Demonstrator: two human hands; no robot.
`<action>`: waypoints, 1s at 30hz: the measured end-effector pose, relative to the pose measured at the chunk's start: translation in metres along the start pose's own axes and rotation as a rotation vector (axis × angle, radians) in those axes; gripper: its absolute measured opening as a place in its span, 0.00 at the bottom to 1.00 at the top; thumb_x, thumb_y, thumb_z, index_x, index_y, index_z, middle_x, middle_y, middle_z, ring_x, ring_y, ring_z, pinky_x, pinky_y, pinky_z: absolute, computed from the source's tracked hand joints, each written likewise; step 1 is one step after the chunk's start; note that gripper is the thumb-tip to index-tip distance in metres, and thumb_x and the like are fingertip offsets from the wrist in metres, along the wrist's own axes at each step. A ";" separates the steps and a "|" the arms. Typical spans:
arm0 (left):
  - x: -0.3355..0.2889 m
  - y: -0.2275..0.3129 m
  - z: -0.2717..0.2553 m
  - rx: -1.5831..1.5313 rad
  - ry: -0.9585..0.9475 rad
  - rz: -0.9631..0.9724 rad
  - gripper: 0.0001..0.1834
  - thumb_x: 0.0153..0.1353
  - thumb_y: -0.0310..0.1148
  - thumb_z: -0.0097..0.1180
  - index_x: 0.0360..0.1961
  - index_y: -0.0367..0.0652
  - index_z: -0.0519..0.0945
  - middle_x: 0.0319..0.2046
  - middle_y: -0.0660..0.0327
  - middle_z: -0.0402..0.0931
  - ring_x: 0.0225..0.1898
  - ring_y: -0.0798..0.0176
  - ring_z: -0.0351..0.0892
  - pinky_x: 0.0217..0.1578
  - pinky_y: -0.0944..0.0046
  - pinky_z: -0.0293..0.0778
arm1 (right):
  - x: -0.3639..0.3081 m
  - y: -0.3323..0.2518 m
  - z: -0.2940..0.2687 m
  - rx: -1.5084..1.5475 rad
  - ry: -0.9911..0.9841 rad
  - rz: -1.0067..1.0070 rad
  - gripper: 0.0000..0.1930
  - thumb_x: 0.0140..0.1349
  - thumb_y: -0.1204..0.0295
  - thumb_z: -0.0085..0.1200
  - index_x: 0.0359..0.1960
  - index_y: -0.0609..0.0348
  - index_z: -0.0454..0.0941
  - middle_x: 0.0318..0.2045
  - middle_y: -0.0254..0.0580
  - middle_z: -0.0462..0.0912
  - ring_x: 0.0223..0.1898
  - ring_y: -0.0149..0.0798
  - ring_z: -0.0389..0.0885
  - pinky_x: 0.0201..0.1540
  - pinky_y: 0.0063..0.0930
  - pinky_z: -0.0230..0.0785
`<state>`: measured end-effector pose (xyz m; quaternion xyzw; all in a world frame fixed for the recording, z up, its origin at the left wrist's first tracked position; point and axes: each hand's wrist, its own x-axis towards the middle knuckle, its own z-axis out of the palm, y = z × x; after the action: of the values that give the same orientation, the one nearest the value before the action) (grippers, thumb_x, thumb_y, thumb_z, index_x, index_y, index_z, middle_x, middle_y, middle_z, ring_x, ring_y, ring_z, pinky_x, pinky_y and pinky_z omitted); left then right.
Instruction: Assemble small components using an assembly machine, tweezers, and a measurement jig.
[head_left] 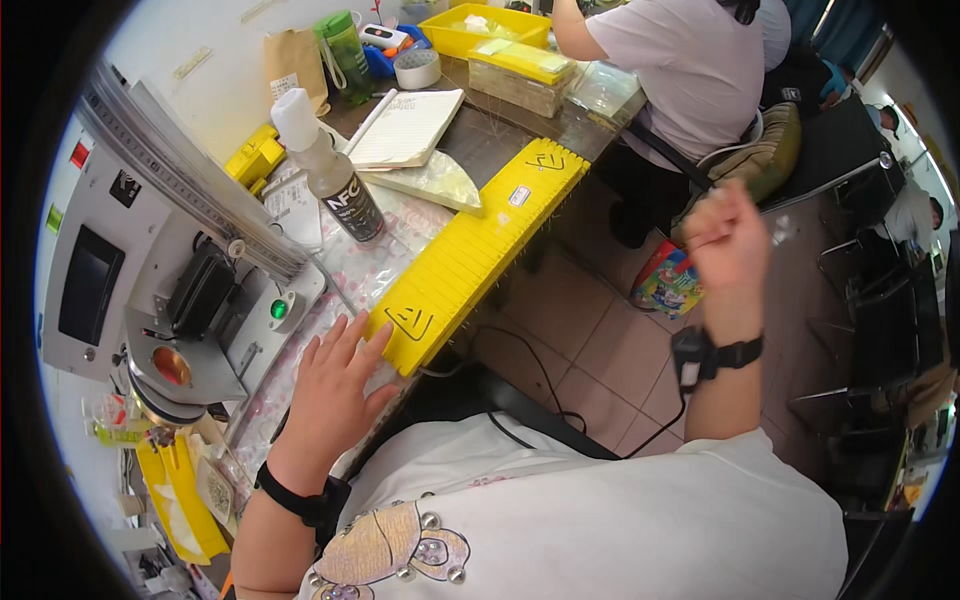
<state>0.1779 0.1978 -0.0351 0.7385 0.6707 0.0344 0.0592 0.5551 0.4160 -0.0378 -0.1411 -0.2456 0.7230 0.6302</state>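
Note:
A long yellow board (490, 245) lies slanted along the table's front edge, with black marks at both ends and fine lines across it. Thin strands seem to stick out along its near edge. My left hand (338, 385) is open, fingers spread, its fingertips at the board's near-left end. Out to the right, over the floor, my right hand (725, 240) is raised and closed, slightly blurred. Whatever it may hold is too small to make out. A bottle (345, 195) with a dark label and white nozzle stands behind the board.
On the left stands a machine (90, 270) with a screen and a green button (279, 309). An open notebook (405, 128), tape roll (417, 70), green bottle (343, 58) and yellow bin (480, 28) sit farther back. A person (690, 60) sits at right; a colourful bag (665, 282) hangs below.

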 end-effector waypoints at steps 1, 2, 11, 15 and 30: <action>0.002 0.000 0.002 -0.006 -0.006 -0.002 0.35 0.49 0.35 0.64 0.60 0.47 0.66 0.62 0.51 0.60 0.64 0.47 0.57 0.62 0.50 0.54 | 0.003 -0.015 0.006 -0.074 0.034 -0.168 0.08 0.65 0.71 0.46 0.27 0.54 0.67 0.16 0.26 0.58 0.16 0.24 0.55 0.20 0.21 0.50; 0.003 0.000 0.002 0.015 -0.018 0.001 0.34 0.49 0.35 0.64 0.59 0.47 0.67 0.62 0.51 0.60 0.64 0.47 0.57 0.62 0.50 0.54 | 0.003 -0.018 0.015 -0.078 0.036 -0.160 0.08 0.65 0.71 0.46 0.27 0.54 0.67 0.16 0.26 0.58 0.16 0.24 0.55 0.20 0.21 0.50; 0.010 0.009 0.005 0.001 -0.045 -0.040 0.34 0.45 0.31 0.65 0.57 0.48 0.69 0.62 0.50 0.61 0.65 0.47 0.57 0.63 0.49 0.53 | -0.046 0.149 0.018 -1.207 -0.181 -0.214 0.02 0.60 0.75 0.54 0.32 0.59 0.73 0.23 0.40 0.75 0.24 0.32 0.74 0.27 0.24 0.66; 0.011 0.009 0.005 0.022 -0.051 -0.030 0.35 0.43 0.30 0.66 0.57 0.48 0.69 0.61 0.50 0.61 0.64 0.48 0.58 0.63 0.49 0.53 | -0.041 0.181 0.016 -1.268 -0.321 -0.349 0.03 0.59 0.76 0.53 0.32 0.60 0.73 0.23 0.47 0.77 0.24 0.47 0.77 0.26 0.31 0.68; 0.016 0.003 0.010 -0.011 -0.010 -0.031 0.36 0.39 0.29 0.67 0.54 0.52 0.71 0.58 0.52 0.66 0.61 0.49 0.64 0.60 0.45 0.57 | -0.039 0.200 0.008 -1.596 -0.546 -0.622 0.06 0.51 0.78 0.54 0.31 0.58 0.71 0.21 0.42 0.75 0.24 0.47 0.73 0.27 0.38 0.64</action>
<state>0.1832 0.2132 -0.0447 0.7278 0.6817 0.0335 0.0669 0.3893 0.3592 -0.1415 -0.2872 -0.8432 0.1423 0.4316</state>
